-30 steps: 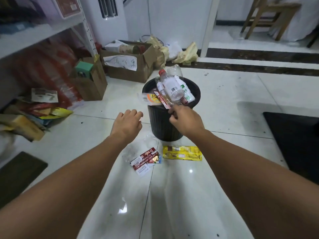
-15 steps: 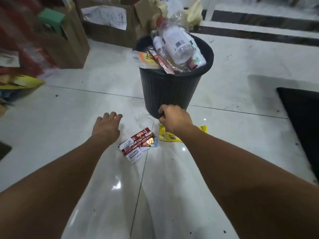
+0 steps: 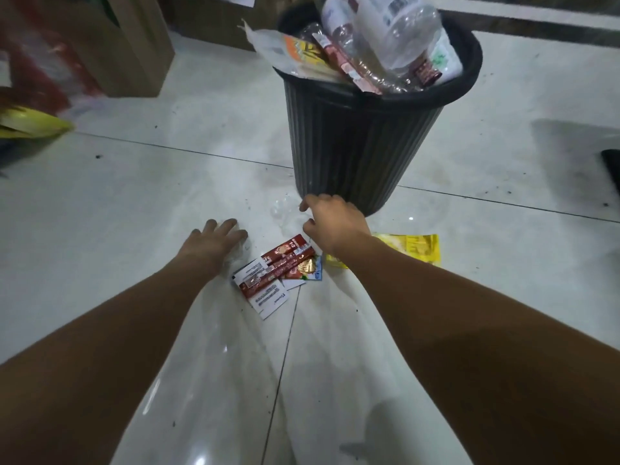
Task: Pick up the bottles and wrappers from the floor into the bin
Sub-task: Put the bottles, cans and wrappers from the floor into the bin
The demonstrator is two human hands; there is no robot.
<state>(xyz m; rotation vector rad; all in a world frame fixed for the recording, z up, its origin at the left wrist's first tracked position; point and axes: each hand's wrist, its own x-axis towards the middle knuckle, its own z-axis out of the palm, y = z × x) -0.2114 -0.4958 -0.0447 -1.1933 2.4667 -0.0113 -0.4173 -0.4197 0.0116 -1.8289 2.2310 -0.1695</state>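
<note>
A black ribbed plastic bin [image 3: 362, 135] stands on the glossy white tiled floor [image 3: 134, 196], heaped above its rim with crushed clear plastic bottles [image 3: 396, 35] and an orange-and-white wrapper [image 3: 295, 55] that hangs over the rim's left side; both bare arms reach forward and down to the floor in front of it; the left hand [image 3: 214, 239] is palm down with its fingers stretched out and released, holding nothing, just left of a small pile of red-and-white sachet wrappers [image 3: 275, 270] lying flat across a tile joint; the right hand [image 3: 335, 223] is low at the foot of the bin, its fingers bent, forefinger and thumb apart over a faint crumpled piece of clear plastic film [image 3: 283, 209] on the tile; whether it has hold of that film cannot be told; a flat yellow foil wrapper [image 3: 412, 246] lies on the floor just right of the right wrist, partly hidden by the forearm, close to the sachet pile; behind, at the upper left, stands a brown cardboard box [image 3: 134, 45], with a yellow packet [image 3: 30, 125] at the left edge; a dark mat [image 3: 612, 166] shows at the right edge.
</note>
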